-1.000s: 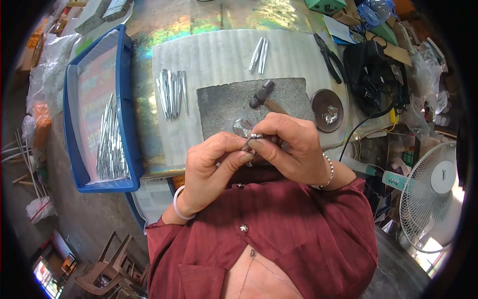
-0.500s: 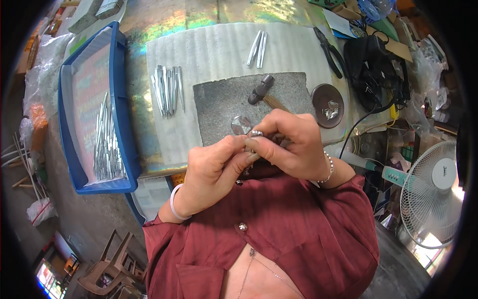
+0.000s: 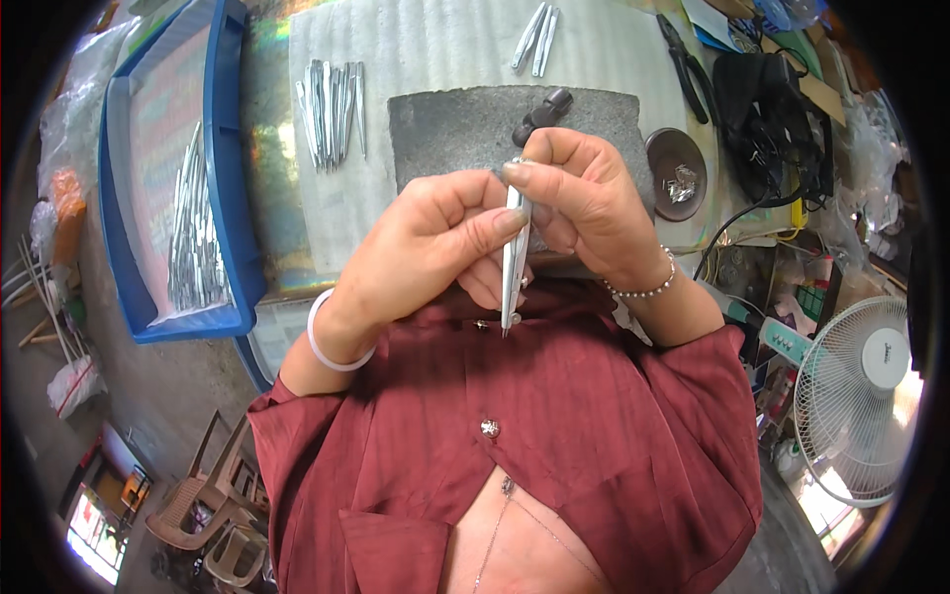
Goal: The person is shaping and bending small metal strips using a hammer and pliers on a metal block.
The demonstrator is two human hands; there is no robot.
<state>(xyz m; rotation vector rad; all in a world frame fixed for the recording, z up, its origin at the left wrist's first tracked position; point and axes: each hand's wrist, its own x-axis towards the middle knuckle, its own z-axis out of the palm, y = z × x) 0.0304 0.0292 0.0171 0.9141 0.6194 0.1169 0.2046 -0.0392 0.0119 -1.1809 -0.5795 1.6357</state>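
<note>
A slim silver metal piece with two thin legs side by side, much like a drawing compass point(image 3: 514, 257), points down toward my chest. My left hand point(image 3: 426, 243) is closed on it, the thumb pressed along its upper part. At its top end my right hand point(image 3: 584, 198) pinches it between thumb and forefinger; the fingertips partly hide that end. Just beyond my hands lies a dark grey slab point(image 3: 445, 129). A hammer point(image 3: 542, 114) rests on it, its handle hidden behind my right hand. To the right stands a brown dish point(image 3: 665, 148) holding small shiny metal bits.
On the pale foam mat point(image 3: 416, 49) lie a row of silver metal legs point(image 3: 332, 117) and a few more legs point(image 3: 535, 40) farther back. A blue tray point(image 3: 233, 198) at left holds many more. Pliers point(image 3: 690, 69), a black bag point(image 3: 757, 129) and a fan point(image 3: 859, 396) are at right.
The silver piece, earlier mostly hidden in my fingers, now shows lengthwise, pointing toward me. My left hand has shifted beneath my right fingertips. The whole view has tilted, so the table sits higher.
</note>
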